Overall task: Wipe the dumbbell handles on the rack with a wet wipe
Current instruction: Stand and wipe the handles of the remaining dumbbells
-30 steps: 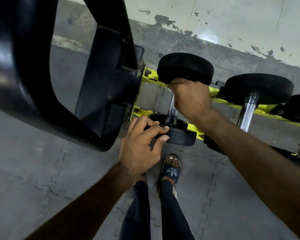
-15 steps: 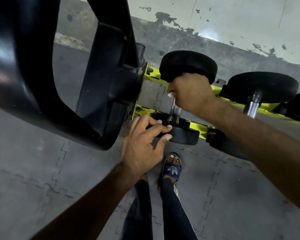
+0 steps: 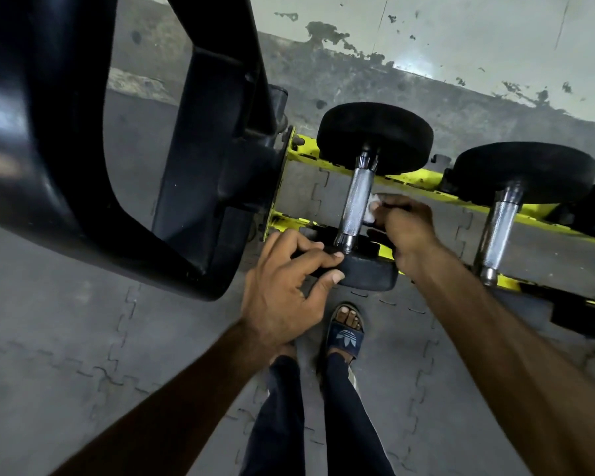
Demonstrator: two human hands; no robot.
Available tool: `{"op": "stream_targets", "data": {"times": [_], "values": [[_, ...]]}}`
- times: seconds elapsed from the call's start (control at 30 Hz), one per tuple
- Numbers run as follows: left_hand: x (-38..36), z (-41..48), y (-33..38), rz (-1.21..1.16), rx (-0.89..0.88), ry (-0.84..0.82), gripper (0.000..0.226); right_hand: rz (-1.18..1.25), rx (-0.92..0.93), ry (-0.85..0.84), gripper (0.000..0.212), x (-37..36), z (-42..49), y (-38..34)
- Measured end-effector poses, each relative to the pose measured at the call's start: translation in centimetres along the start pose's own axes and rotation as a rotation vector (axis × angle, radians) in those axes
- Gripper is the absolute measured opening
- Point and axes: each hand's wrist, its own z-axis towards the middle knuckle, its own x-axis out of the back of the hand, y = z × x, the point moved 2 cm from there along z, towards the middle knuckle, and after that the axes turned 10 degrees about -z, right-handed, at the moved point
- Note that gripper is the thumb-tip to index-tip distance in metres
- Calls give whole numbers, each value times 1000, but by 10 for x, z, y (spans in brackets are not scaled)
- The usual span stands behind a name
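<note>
The left hand [image 3: 282,290] held the near plate [image 3: 370,273] of the first dumbbell [image 3: 352,218], fingers curled over its top edge and thumb pressed to its rim. The right hand [image 3: 406,228], at 3 o'clock of the handle [image 3: 358,197], pinched a small white wipe [image 3: 372,209] in its curled fingers. The wipe sat bunched at the handle's right side, about midway along, and appeared to touch it.

The knurled steel handle ran from the near plate towards 12 o'clock, tilted slightly right, up to the far plate [image 3: 375,132]. The dumbbell lay across the yellow rack [image 3: 411,182], one plate at each rail.

A second dumbbell [image 3: 498,228] lay on the same rack at 3 o'clock of the first, apart from it, with neither hand on it. A large black frame [image 3: 200,166] filled the view from 9 to 11 o'clock and met the rack's left end.

At 6 o'clock of the near plate, a foot in a dark sandal [image 3: 346,334] stood on the grey interlocking floor [image 3: 83,338]. A stained wall [image 3: 461,36] ran behind the rack at 12 o'clock.
</note>
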Motion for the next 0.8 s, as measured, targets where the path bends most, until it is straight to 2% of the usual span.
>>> {"op": "stream_targets", "data": {"times": [0.03, 0.1, 0.2, 0.27, 0.33, 0.4, 0.47, 0.53, 0.6, 0.67, 0.8], "values": [[1, 0, 0, 3, -6, -5, 20, 35, -86, -89, 16, -1, 3, 0], [1, 1, 0, -2, -6, -7, 20, 37, -126, -223, 26, -3, 6, -5], [1, 1, 1, -12, 11, -1, 20, -76, -93, -225, 22, 4, 1, -9], [1, 0, 1, -11, 10, 0, 19, -278, -41, -230, 12, 16, -10, -4], [1, 1, 0, -11, 2, 5, 19, -419, 48, -260, 11, 26, -20, 4], [0, 0, 0, -9, -1, 13, 19, -420, 196, -297, 14, 28, -30, 3], [0, -1, 1, -2, -2, 19, 19, -515, 503, -327, 19, 22, -35, -6], [0, -1, 2, -2, -4, 18, 19, -792, 848, -328, 27, 9, -35, -20], [0, -1, 2, -2, -8, 16, 20, -1256, 1035, -305, 33, -7, -38, -40], [0, -1, 2, -6, -7, 13, 20, -1660, 976, -288, 34, -25, -43, -60], [1, -2, 5, 7, 17, 8, 16, -2121, 754, -431, 5, -74, -50, -82]]}}
